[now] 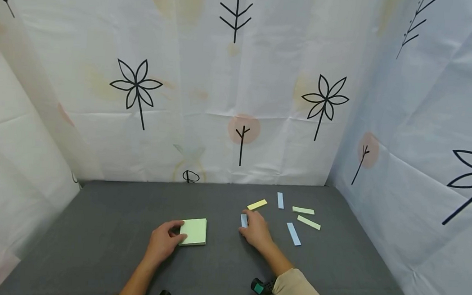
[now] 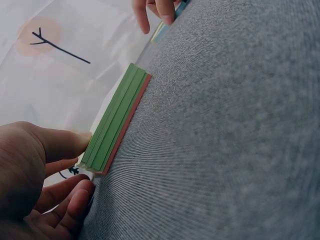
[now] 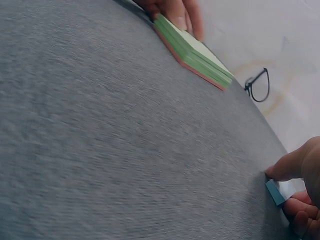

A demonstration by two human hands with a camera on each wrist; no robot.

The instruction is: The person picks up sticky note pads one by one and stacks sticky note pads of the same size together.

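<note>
Reaching over a grey table (image 1: 220, 273), 2 arms in beige sleeves (image 1: 304, 294) come from the near side, a dark wrist device (image 1: 261, 287) on each.

The left hand (image 1: 164, 242) grips a square pale-green pad stack (image 1: 193, 231) by its left side, thumb and fingers bent around that edge. The stack lies flat on the table, and the left wrist view shows green layers above 1 reddish layer at the bottom. Going by that, the square pads seem already piled and lined up.

To its right and well apart, the right hand (image 1: 258, 230) pinches a small blue strip pad (image 1: 243, 220) between thumb and finger; I cannot tell whether it is lifted at all.

The strips look like the unfinished part: beyond the held piece, 5 lie separate, none stacked. Nearest is a blue strip (image 1: 293, 234), then a slanted green strip (image 1: 309, 223), with a second green strip (image 1: 303, 210) just behind it. A yellow strip (image 1: 257, 204) lies just past the right fingertips, and an upper blue strip (image 1: 280, 200) is farthest, towards the printed white cloth (image 1: 200, 73).
</note>
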